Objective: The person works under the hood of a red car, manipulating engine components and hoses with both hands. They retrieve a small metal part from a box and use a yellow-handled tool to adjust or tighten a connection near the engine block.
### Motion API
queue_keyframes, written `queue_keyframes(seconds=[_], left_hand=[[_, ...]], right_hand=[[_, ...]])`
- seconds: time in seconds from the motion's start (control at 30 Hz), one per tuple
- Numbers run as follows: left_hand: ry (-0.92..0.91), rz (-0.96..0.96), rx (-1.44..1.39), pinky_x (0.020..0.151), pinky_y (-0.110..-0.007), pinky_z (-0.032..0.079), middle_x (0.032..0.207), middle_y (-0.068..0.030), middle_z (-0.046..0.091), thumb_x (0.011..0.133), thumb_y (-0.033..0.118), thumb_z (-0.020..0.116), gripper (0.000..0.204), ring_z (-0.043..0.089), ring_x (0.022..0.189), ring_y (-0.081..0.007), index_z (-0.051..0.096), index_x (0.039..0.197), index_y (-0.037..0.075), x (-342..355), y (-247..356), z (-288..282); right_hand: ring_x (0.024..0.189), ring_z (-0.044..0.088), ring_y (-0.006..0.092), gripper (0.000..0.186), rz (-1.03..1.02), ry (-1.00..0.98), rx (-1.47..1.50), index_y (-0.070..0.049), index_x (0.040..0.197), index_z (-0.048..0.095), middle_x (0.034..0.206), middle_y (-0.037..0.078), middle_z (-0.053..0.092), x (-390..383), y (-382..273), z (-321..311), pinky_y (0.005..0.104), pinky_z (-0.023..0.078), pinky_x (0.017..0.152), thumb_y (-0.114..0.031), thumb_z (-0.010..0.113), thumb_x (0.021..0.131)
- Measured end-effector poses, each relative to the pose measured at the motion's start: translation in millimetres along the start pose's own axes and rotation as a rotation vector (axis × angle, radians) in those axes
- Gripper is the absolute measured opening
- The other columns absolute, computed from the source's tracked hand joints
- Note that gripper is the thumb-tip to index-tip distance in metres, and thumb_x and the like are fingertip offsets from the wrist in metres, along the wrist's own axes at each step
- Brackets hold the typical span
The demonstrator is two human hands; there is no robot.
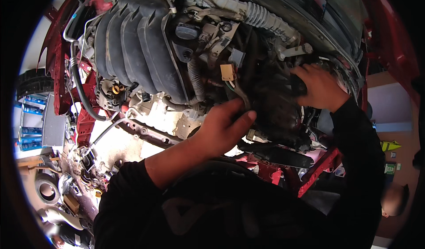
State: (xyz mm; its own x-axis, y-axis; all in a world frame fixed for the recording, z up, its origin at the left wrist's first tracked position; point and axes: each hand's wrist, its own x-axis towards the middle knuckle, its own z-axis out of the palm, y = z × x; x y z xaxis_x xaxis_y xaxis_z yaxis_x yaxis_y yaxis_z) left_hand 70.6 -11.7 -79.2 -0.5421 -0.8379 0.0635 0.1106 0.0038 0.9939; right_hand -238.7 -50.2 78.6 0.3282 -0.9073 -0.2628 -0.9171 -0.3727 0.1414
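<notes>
– Black ribbed plastic, the manifold (141, 45), fills the upper left of the frame, but the action is at the centre! The left hand (226, 123) is narrow there, thumb and fingers apparently pinching a dark cable (242, 95).

– And the right hand?

– Right of centre, half-curled at a shadowed black part (297, 86); whether it grips or merely rests, there's no telling.

– Just above the left fingers, a tan connector (228, 72). Any danger?

– Plenty! A hard pull on that cable could strain its wires at the connector. And if the right hand slips, its knuckles could scrape the metal crowded around it.

– What about the corrugated hose (195, 78), left of the connector?

– Near enough that a careless elbow of cable could snag it. Deep shadow between the hands makes misjudging any clip easy.
</notes>
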Motion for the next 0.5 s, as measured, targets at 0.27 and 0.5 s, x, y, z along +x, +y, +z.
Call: queue_keyframes(seconds=[0.27, 0.5], left_hand=[[-0.091, -0.074, 0.222, 0.070, -0.046, 0.054, 0.078, -0.0205, 0.068, 0.107, 0.039, 0.070, 0.043, 0.069, 0.072, -0.0346, 0.065, 0.097, -0.002, 49, 12, 9], [0.046, -0.209, -0.006, 0.074, -0.036, 0.052, 0.080, -0.0090, 0.069, 0.112, 0.038, 0.065, 0.043, 0.063, 0.077, -0.0169, 0.072, 0.097, -0.001, 69, 2, 24]], right_hand=[[0.129, 0.058, 0.0402, 0.085, 0.023, 0.197, 0.216, -0.008, 0.150, 0.060, 0.129, 0.016, 0.062, 0, 17, 27, 0.0480, 0.053, 0.106, -0.022, 0.090, 0.071], [0.131, 0.057, 0.0413, 0.087, 0.079, 0.443, 0.408, -0.008, 0.150, 0.060, 0.133, 0.017, 0.061, -8, 9, 62, 0.0467, 0.049, 0.112, -0.017, 0.092, 0.070]])
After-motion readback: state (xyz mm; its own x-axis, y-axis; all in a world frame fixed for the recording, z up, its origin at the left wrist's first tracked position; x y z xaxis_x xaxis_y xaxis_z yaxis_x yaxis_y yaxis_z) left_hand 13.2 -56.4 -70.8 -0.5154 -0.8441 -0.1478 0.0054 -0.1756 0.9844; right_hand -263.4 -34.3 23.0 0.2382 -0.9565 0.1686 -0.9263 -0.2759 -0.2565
